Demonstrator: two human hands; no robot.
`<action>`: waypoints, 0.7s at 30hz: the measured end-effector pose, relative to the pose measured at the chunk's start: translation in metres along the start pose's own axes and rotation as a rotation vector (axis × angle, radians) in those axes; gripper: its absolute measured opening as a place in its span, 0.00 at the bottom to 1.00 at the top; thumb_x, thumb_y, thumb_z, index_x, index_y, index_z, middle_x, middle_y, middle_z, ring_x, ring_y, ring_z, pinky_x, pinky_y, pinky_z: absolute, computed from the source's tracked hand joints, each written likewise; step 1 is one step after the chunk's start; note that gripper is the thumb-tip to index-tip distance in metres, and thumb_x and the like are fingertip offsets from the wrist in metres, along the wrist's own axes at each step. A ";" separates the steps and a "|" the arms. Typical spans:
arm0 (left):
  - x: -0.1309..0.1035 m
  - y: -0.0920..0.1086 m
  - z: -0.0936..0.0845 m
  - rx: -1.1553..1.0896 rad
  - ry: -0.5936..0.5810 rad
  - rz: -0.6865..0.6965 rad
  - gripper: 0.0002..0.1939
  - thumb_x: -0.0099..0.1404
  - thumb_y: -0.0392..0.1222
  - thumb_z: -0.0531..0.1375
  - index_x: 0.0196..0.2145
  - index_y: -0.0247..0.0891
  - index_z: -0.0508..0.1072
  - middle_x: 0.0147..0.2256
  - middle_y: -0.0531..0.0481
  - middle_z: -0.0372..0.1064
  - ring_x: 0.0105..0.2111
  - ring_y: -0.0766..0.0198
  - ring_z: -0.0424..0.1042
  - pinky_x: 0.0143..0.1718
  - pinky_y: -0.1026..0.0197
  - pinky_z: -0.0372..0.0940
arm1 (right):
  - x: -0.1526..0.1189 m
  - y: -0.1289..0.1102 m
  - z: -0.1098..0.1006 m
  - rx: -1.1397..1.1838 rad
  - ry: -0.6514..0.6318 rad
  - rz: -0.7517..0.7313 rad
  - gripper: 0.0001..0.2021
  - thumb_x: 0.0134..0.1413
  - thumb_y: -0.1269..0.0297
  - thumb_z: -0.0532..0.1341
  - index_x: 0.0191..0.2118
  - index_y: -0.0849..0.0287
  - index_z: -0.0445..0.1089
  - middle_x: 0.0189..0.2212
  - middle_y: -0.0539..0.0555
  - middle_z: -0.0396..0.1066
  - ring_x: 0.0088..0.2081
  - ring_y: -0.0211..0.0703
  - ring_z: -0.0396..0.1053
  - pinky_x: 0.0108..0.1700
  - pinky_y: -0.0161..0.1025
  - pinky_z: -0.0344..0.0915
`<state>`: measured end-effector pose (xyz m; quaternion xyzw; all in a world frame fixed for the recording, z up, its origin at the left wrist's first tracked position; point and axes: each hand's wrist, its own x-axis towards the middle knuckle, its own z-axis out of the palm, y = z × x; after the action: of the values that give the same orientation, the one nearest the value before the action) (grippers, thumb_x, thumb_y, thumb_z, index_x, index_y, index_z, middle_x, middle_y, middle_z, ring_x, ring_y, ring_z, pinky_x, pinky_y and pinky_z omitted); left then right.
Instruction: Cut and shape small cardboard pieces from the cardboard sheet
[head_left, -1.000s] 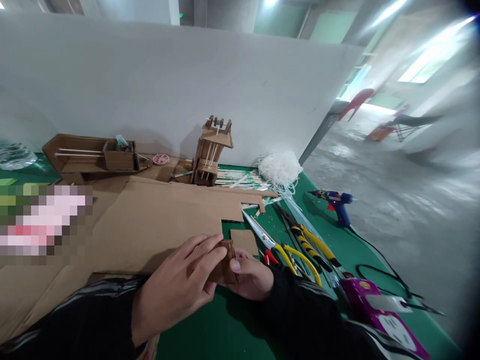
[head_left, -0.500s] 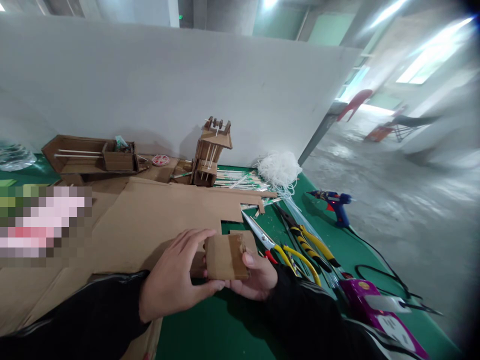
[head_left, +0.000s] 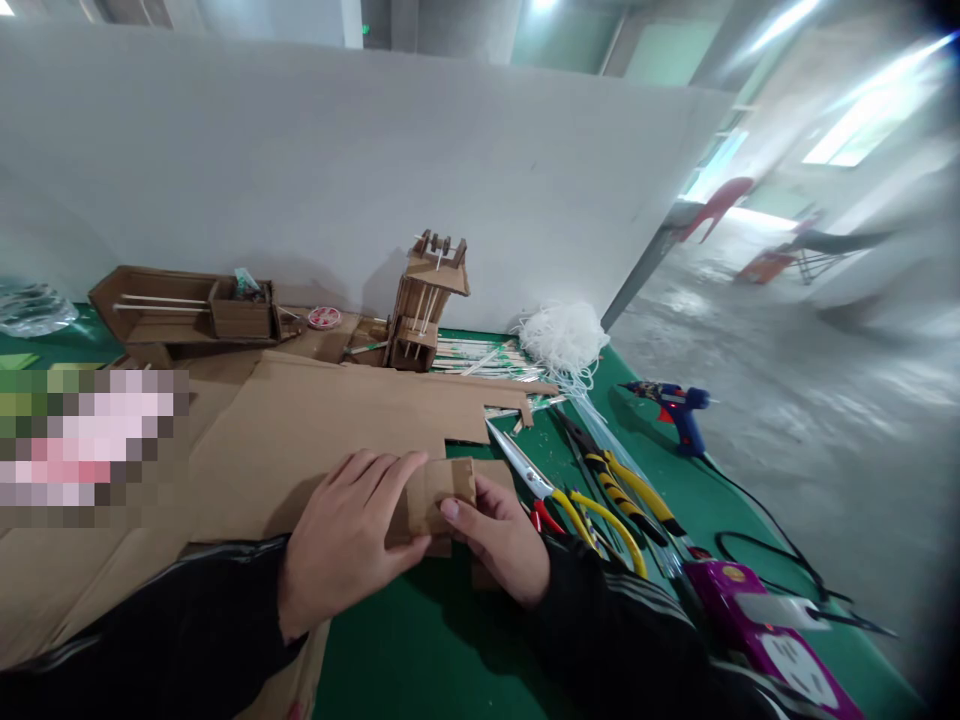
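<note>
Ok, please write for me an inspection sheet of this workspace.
Surface: green tabletop, partly under a large cardboard sheet.
Work in hand: small cardboard piece.
Clutter: scissors, pliers, white string bundle, long cardboard box, upright cardboard model.
Hands: right hand pinches the small cardboard piece; left hand cups its left side.
Cables: black cable runs from blue glue gun toward purple power strip.
Surroundings: pale partition behind; floor at right, blurred.

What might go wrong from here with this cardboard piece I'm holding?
The small brown cardboard piece between your left hand and right hand might crumple if pressed hard. Your black right sleeve could snag the yellow-handled metal scissors beside it. The blue glue gun lying near the green tabletop's edge could fall if bumped.
</note>
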<state>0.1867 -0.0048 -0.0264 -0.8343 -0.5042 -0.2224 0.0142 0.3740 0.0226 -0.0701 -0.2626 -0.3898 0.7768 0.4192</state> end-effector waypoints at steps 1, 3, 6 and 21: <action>0.000 0.000 0.000 0.006 0.001 0.006 0.31 0.58 0.44 0.63 0.58 0.36 0.60 0.48 0.43 0.72 0.46 0.50 0.69 0.46 0.49 0.65 | 0.000 0.000 -0.001 -0.007 0.009 0.000 0.15 0.51 0.62 0.71 0.44 0.57 0.73 0.40 0.53 0.77 0.41 0.45 0.75 0.47 0.44 0.69; 0.000 0.001 0.001 0.014 0.000 0.013 0.31 0.60 0.46 0.62 0.58 0.36 0.60 0.48 0.43 0.71 0.46 0.50 0.69 0.46 0.49 0.64 | 0.001 0.000 -0.001 0.000 0.019 0.010 0.13 0.51 0.62 0.70 0.43 0.58 0.73 0.39 0.53 0.77 0.41 0.46 0.76 0.47 0.44 0.69; -0.001 0.000 0.002 0.026 -0.006 0.023 0.31 0.60 0.47 0.62 0.58 0.35 0.60 0.48 0.43 0.71 0.46 0.50 0.69 0.46 0.49 0.64 | 0.001 -0.002 0.001 0.016 0.034 0.023 0.16 0.49 0.61 0.71 0.43 0.58 0.73 0.38 0.53 0.77 0.41 0.46 0.76 0.47 0.44 0.70; -0.001 -0.006 0.003 -0.360 -0.103 -0.027 0.40 0.60 0.48 0.63 0.65 0.39 0.51 0.58 0.40 0.63 0.56 0.48 0.64 0.55 0.46 0.62 | 0.002 -0.005 0.003 0.135 0.034 0.075 0.13 0.48 0.62 0.70 0.39 0.60 0.73 0.31 0.53 0.76 0.30 0.41 0.74 0.30 0.35 0.71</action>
<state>0.1820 -0.0023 -0.0308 -0.8267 -0.4677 -0.2661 -0.1642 0.3730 0.0252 -0.0649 -0.2612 -0.3190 0.8121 0.4130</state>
